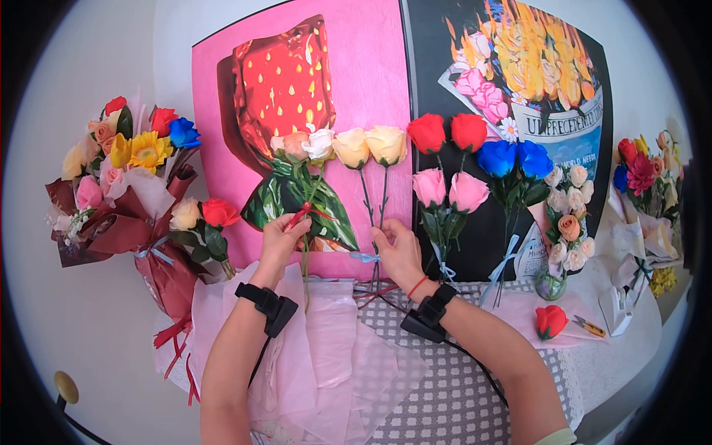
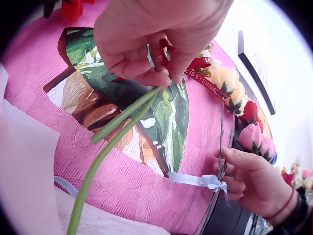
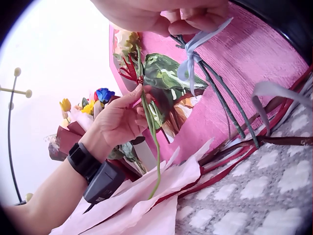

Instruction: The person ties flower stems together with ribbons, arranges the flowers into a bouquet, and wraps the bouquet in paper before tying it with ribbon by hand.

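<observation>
My left hand (image 1: 285,236) pinches green stems (image 2: 120,120) at a red ribbon bow (image 3: 131,73); above it are small peach and white flowers (image 1: 320,144), and the stems hang below. To the right, my right hand (image 1: 399,254) grips the dark stems (image 3: 222,93) of two cream roses (image 1: 387,144). A pale blue ribbon (image 2: 193,180) is tied round those stems just below the fingers. The cream roses stand upright beside the small flowers.
Pink wrapping sheets (image 1: 326,341) lie on the checked cloth (image 1: 460,378). Red, pink and blue roses (image 1: 495,158) stand at right, with a loose red rose (image 1: 551,322) and snips (image 1: 589,326). A wrapped bouquet (image 1: 148,222) stands at left, painted panels (image 1: 371,59) behind.
</observation>
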{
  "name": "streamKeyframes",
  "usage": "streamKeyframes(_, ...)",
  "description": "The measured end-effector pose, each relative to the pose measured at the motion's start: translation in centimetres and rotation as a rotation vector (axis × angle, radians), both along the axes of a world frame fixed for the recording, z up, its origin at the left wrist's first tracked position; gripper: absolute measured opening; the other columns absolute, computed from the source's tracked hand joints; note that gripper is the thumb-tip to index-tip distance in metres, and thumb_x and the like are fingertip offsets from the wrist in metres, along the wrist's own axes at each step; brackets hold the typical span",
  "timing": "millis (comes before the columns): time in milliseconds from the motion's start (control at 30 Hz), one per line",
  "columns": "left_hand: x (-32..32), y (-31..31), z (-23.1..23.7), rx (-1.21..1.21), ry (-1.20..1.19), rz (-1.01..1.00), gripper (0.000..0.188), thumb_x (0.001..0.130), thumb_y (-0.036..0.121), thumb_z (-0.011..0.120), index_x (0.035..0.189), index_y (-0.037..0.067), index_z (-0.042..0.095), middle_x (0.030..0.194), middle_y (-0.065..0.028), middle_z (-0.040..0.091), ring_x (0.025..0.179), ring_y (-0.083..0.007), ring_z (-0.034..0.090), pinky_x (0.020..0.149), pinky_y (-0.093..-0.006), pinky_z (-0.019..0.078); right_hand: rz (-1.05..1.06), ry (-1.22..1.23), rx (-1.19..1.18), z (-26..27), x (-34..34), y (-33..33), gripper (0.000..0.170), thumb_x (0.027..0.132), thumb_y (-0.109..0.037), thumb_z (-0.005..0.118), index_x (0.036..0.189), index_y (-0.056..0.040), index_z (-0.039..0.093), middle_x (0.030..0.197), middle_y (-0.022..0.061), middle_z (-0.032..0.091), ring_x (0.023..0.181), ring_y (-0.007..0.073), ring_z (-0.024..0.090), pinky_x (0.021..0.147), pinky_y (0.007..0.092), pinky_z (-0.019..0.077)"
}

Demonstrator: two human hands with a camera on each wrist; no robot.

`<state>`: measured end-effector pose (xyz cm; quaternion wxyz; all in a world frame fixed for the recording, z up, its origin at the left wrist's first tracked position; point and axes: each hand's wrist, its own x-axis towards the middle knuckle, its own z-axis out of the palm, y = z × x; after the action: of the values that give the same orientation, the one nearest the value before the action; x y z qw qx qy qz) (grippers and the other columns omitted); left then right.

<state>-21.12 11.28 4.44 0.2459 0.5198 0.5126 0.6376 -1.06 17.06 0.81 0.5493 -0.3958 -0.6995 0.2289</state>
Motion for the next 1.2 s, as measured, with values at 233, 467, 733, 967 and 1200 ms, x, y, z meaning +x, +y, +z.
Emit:
streamKeyframes(233,0.4,0.4,0.1,0.001,-0.006,0.023,0.015,0.079,0.020,0.064,0.075,0.007,0.059,0.056,0.0037,0.053,0.045,-0.0027,0.046,0.040,-0.0173,0.0320,-0.041,0.002,-0.023,0.4,-0.5,-0.5,0.023,0.078,-0.029,0.056,0.086,-0.0074,0.058,0.077,0.0113,0.063,0.073,0.0306,0.060,0.061,0.0388,0.0453)
streamKeyframes(467,0.4,0.7,-0.2,-0.007,0.011,0.036,0.014,0.078,0.021,0.063,0.074,0.009,0.059,0.054,0.0045,0.051,0.043,-0.0021,0.044,0.039,-0.0172,0.0302,-0.026,0.009,-0.007,0.5,0.0,-0.5,0.023,0.076,-0.030,0.059,0.082,-0.0081,0.058,0.075,0.0093,0.063,0.071,0.0273,0.060,0.061,0.0371,0.0450)
streamKeyframes(733,0.7,0.1,0.3,-0.047,-0.020,0.019,0.013,0.077,0.017,0.065,0.080,0.006,0.059,0.062,0.0034,0.051,0.045,-0.0029,0.039,0.042,-0.0183,0.0314,-0.015,-0.004,0.001,0.7,0.1,-0.8,0.023,0.075,-0.029,0.060,0.083,-0.0069,0.057,0.074,0.0090,0.062,0.069,0.0263,0.060,0.060,0.0366,0.0449)
streamKeyframes(967,0.5,0.1,0.2,-0.072,-0.018,0.032,0.016,0.079,0.022,0.063,0.081,0.007,0.059,0.069,0.0000,0.059,0.045,-0.0029,0.042,0.042,-0.0174,0.0311,0.006,0.000,0.028,0.5,0.3,-0.6,0.026,0.075,-0.025,0.061,0.092,-0.0061,0.054,0.077,0.0095,0.062,0.068,0.0268,0.060,0.060,0.0376,0.0448)
streamKeyframes(1200,0.0,0.3,0.1,-0.100,0.039,0.014,0.019,0.079,0.027,0.062,0.078,0.009,0.059,0.067,0.0012,0.060,0.045,-0.0027,0.045,0.042,-0.0179,0.0327,0.060,0.025,-0.003,0.9,0.9,-1.5,0.043,0.076,-0.020,0.059,0.112,-0.0051,0.042,0.084,0.0115,0.062,0.074,0.0305,0.059,0.066,0.0400,0.0444)
